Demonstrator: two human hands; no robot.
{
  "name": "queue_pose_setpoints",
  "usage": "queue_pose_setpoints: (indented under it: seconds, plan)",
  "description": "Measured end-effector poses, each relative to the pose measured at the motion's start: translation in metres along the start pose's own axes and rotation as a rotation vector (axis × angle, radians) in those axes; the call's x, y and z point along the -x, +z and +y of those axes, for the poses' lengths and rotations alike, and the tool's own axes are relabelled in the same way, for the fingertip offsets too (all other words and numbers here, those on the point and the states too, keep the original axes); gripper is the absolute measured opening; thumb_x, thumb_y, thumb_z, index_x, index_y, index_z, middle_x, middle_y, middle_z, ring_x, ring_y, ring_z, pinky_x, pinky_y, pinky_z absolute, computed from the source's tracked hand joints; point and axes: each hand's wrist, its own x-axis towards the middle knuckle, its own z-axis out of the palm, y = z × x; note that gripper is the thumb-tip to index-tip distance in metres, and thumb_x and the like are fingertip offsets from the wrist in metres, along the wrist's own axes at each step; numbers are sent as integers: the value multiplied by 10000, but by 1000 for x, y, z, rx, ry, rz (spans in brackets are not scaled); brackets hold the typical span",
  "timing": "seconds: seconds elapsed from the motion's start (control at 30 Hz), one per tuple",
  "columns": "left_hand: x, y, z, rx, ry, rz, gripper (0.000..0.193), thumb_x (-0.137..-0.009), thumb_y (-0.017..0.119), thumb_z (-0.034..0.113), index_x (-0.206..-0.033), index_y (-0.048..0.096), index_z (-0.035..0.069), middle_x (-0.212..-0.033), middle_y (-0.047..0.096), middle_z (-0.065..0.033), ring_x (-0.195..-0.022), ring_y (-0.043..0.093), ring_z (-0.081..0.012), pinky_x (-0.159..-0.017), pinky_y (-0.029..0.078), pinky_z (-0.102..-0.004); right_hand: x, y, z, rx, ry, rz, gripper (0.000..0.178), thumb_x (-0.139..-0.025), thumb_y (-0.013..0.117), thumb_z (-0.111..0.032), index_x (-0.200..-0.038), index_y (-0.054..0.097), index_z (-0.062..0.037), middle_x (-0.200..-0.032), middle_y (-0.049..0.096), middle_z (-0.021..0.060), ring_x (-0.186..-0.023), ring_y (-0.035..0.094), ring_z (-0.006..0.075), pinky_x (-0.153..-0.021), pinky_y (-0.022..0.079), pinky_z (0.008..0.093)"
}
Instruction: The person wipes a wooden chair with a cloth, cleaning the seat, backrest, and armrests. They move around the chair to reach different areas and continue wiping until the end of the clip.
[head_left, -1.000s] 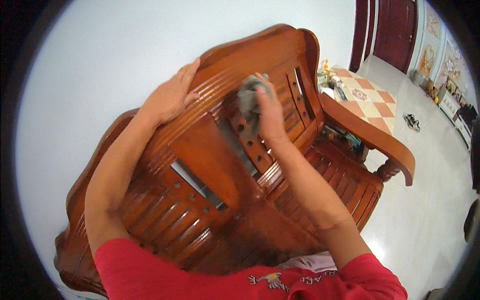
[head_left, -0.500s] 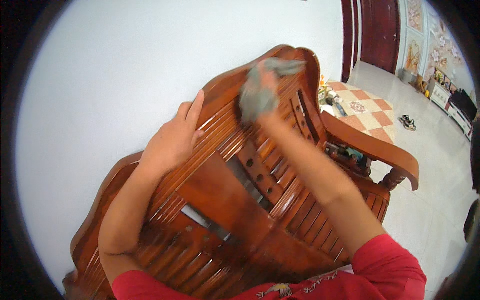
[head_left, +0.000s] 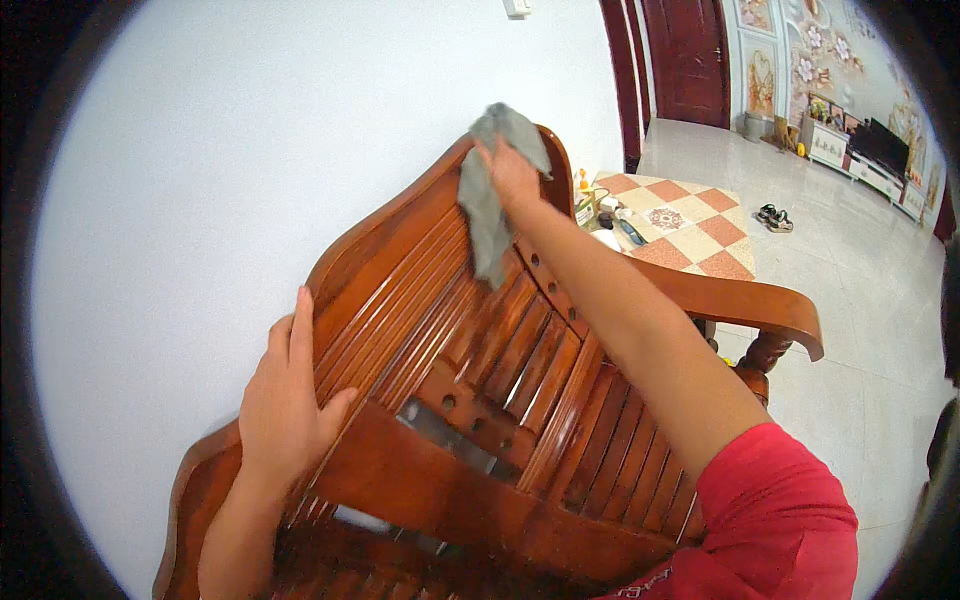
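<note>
A: Where are your hands rn?

B: My right hand is closed on the grey cloth, up at the top edge of the wooden bench, cloth hanging over the back slats. My left hand is open, flat on the top rail, lower left.

A: Tips?

B: I'd say wipe along the slats, not across, and keep the left hand braced so the back doesn't rock. The small table w/ bits on it sits just behind.

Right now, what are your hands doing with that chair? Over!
Right hand grips grey cloth at top of wooden chair back. Left hand flat on the back's rail. Nothing in the way.
</note>
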Motion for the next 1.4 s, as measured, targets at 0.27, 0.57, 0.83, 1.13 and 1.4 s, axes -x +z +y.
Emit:
queue_pose_setpoints:
  seconds: [0.27,0.57,0.83,1.13,1.4]
  plan:
    - [-15,26,13,65,73,65,1123,-734,841,71,-1620,152,42,-1365,503,-249,-1127,623,-421,-907,549,-444,29,51,142,-171,47,446,669,-1070,410,-473,-1573,298,-47,-1603,311,247,-1465,327,398,-1190,310,473]
    - [-11,27,-4,25,90,119,912,-851,706,48,-1618,216,115,-1367,530,-206,-1110,612,-426,-881,538,-451,265,111,-53,-425,-651,287,567,-830,645,-168,-1371,545,-30,-1260,568,245,-1197,509,441,-1065,408,492]
    - [-11,34,-18,-19,-14,125,603,-1009,562,218,-1570,342,232,-1348,568,-149,-1166,593,-413,-971,511,-493,254,103,16,-530,-393,260,263,-828,637,-52,-1088,671,-28,-1046,660,161,-1015,580,400,-915,480,473]
    - [3,31,-23,12,22,209,546,-1041,506,266,-1557,345,182,-1347,582,-177,-1033,669,-413,-883,559,-530,437,154,-45,-195,-693,-21,377,-774,776,-192,-1048,609,4,-1209,547,250,-1196,474,503,-1120,304,648]
    - [-13,34,-21,-31,45,67,654,-1016,566,297,-1592,291,158,-1431,517,-186,-1183,614,-389,-982,520,-490,495,100,70,77,-805,-385,282,-781,640,-34,-1062,640,-54,-1098,559,175,-1061,537,400,-976,466,500]
